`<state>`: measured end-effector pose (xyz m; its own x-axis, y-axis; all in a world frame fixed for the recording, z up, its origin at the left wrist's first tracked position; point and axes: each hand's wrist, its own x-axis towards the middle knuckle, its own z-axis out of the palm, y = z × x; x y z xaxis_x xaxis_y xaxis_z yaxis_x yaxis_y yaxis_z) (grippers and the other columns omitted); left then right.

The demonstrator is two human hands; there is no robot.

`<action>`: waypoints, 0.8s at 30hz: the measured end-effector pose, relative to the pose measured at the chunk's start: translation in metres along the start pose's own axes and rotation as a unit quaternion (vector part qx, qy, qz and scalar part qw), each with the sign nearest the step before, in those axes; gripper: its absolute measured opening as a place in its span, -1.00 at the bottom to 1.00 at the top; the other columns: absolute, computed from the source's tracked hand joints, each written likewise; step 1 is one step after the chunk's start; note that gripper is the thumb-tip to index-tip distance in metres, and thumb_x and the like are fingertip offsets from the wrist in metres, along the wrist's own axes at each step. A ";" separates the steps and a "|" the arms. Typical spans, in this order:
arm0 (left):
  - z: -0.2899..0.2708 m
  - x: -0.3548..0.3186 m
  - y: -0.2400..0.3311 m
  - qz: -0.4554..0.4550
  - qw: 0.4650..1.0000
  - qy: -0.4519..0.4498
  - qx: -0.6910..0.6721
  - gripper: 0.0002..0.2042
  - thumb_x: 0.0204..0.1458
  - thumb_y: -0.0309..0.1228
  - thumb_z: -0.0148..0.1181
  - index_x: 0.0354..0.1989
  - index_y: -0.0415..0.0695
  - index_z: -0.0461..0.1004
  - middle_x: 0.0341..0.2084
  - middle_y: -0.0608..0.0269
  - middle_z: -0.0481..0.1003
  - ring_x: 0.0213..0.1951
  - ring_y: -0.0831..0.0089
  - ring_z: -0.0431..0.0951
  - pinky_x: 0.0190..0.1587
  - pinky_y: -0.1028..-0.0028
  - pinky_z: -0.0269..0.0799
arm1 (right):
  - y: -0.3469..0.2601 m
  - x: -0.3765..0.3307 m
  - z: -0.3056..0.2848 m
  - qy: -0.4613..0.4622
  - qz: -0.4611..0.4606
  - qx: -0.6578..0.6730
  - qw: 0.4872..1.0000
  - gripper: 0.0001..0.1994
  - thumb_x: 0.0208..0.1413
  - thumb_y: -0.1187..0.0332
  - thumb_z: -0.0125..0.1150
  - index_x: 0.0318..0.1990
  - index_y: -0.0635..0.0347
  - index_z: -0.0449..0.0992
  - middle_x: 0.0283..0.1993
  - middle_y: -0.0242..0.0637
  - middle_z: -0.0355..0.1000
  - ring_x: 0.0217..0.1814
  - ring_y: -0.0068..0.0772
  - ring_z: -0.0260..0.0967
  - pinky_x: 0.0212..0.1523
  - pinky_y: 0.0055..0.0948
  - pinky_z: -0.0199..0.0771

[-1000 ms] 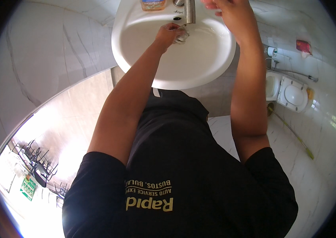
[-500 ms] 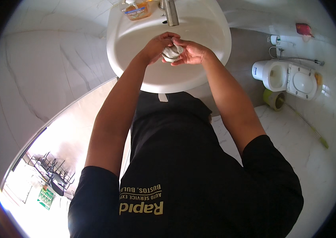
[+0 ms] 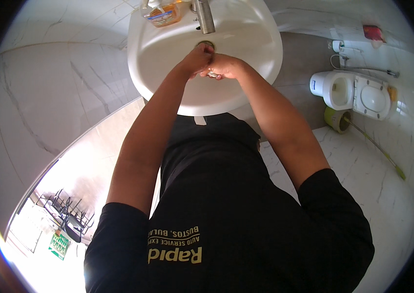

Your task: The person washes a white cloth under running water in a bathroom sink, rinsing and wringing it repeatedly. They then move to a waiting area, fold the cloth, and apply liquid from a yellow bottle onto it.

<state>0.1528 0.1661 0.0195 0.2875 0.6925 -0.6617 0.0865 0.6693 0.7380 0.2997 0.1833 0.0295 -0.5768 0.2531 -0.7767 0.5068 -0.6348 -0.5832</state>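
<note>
Over the white sink basin (image 3: pixel 253 68), both my hands are closed together around a wadded pale grey cloth (image 3: pixel 212 74). My left hand (image 3: pixel 196 60) is curled into a fist on the cloth's left side. My right hand (image 3: pixel 226 65) wraps it from the right, back of the hand up. Only a small bit of cloth shows below the fingers; the rest is hidden. Just beyond the hands are the round drain (image 3: pixel 207 45) and the metal faucet (image 3: pixel 204 18). I see no clear stream of water from the spout.
A clear bottle of orange liquid soap (image 3: pixel 165 15) stands on the sink's back left corner. To the right are a white toilet (image 3: pixel 339 92) with raised lid, a green bucket (image 3: pixel 335 119) and a long-handled brush (image 3: pixel 378 150). A dish rack (image 3: pixel 68 212) shows at lower left.
My hands have closed tighter around the cloth, which showed as a larger bundle before. The right hand has turned over it and moved slightly left; the drain has come into sight.
</note>
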 end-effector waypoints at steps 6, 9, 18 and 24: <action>0.009 0.011 0.004 -0.034 0.988 0.141 0.042 -0.70 0.17 -0.49 0.10 0.08 -0.20 0.35 -0.14 0.06 0.49 -0.19 0.27 0.57 -0.25 0.28 0.55 | 0.013 0.026 0.016 0.203 -0.151 -0.233 0.939 -0.55 -0.01 0.27 0.41 0.01 0.23 0.42 -0.19 -0.15 0.60 -0.19 -0.15 0.56 -0.24 -0.22 0.56; 0.009 0.017 0.001 -0.082 0.974 0.202 0.054 -0.70 0.16 -0.42 0.13 0.03 -0.30 0.43 -0.14 -0.01 0.53 -0.18 0.21 0.59 -0.23 0.22 0.54 | 0.001 0.012 0.044 0.325 -0.097 -0.290 0.895 -0.50 0.07 0.19 0.32 0.09 0.24 0.33 -0.07 0.03 0.60 -0.03 0.10 0.58 -0.04 -0.07 0.61; 0.007 0.019 -0.002 -0.099 0.974 0.177 -0.098 -0.74 0.19 -0.45 0.10 -0.05 -0.40 0.51 -0.17 -0.02 0.54 -0.17 0.18 0.59 -0.18 0.25 0.54 | -0.005 -0.001 0.056 0.377 -0.035 -0.323 0.867 -0.60 0.15 0.18 0.18 0.03 0.22 0.33 -0.11 0.10 0.59 -0.05 0.14 0.59 -0.02 0.00 0.61; -0.010 -0.014 -0.001 0.000 0.992 -0.015 -0.129 -0.70 0.23 -0.45 0.09 0.10 -0.29 0.45 -0.08 0.09 0.53 -0.14 0.32 0.57 -0.08 0.28 0.53 | 0.034 0.027 0.024 0.290 -0.180 -0.161 0.926 -0.51 -0.02 0.31 0.43 0.05 0.10 0.36 -0.31 -0.23 0.57 -0.40 -0.31 0.53 -0.38 -0.25 0.55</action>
<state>0.1392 0.1587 0.0271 0.3161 0.6871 -0.6542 -0.1598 0.7183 0.6772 0.2864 0.1513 -0.0053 -0.3525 0.8146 -0.4606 0.5667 -0.2059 -0.7978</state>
